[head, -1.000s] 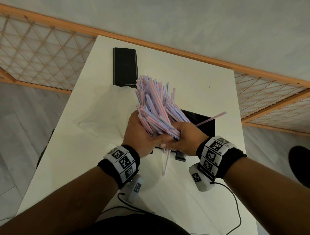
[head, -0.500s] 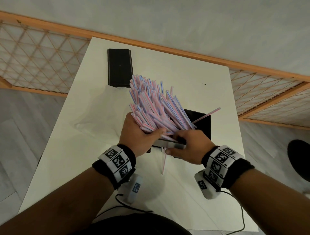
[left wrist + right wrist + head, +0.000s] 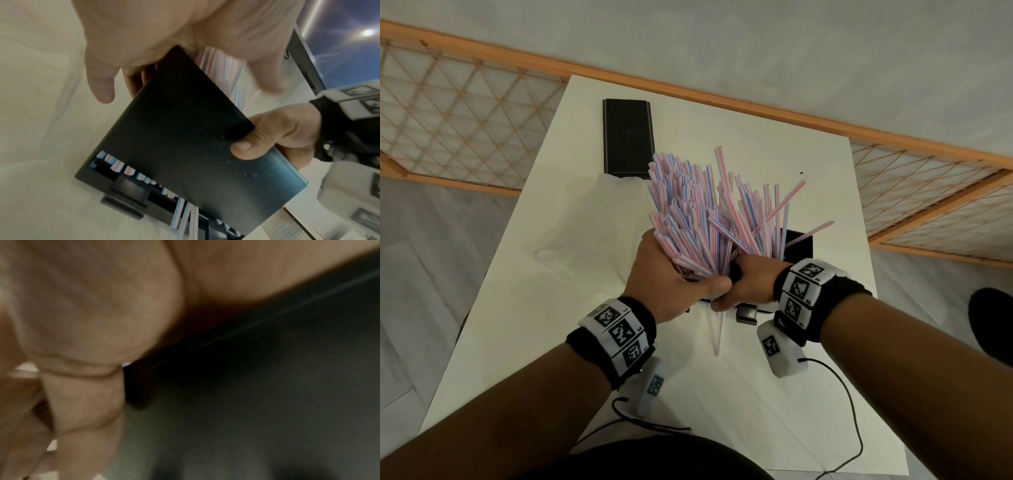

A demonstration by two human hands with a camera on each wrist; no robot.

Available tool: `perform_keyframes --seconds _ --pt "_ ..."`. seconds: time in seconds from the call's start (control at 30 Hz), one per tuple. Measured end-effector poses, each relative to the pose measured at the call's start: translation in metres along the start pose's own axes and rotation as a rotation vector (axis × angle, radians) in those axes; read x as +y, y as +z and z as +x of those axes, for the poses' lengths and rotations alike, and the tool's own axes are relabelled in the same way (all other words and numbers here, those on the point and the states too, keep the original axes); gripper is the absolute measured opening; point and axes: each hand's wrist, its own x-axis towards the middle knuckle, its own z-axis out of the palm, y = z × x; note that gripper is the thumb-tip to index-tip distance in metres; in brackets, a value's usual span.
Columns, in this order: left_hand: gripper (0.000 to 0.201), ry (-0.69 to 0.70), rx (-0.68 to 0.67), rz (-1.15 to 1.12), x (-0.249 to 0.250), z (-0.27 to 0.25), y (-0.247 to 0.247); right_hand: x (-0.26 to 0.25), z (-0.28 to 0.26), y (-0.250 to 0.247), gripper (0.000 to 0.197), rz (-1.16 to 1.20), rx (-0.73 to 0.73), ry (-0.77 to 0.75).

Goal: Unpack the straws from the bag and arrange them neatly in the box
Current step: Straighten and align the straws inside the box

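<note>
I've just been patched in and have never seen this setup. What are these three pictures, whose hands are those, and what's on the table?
No machine: a person with cameras on the head and both wrists. The head view looks down on a white table. The left hand grips a big bundle of striped straws, standing fanned out in a black box. The right hand holds that box; its thumb shows in the left wrist view. The right wrist view is only blurred palm and dark box. Also there: a crumpled clear bag, a black lid, one loose straw.
</note>
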Motion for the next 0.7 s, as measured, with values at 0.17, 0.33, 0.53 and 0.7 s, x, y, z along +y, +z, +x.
perform_keyframes --seconds 0.17,0.33,0.53,0.7 --pt "0.090 -0.042 0.057 0.096 -0.024 0.007 0.001 -0.005 0.002 -0.003 0.033 0.074 -0.018 0.009" --pt "0.092 -0.031 0.076 0.080 -0.027 0.008 0.002 -0.005 0.005 -0.003 0.079 0.082 -0.020 0.020" --pt "0.084 -0.055 0.035 0.027 -0.028 0.012 0.001 -0.007 0.000 -0.001 0.067 0.201 -0.028 -0.072" --pt "0.090 -0.072 0.043 0.041 -0.029 0.012 0.000 -0.008 -0.002 0.000 0.061 0.147 0.026 -0.117"
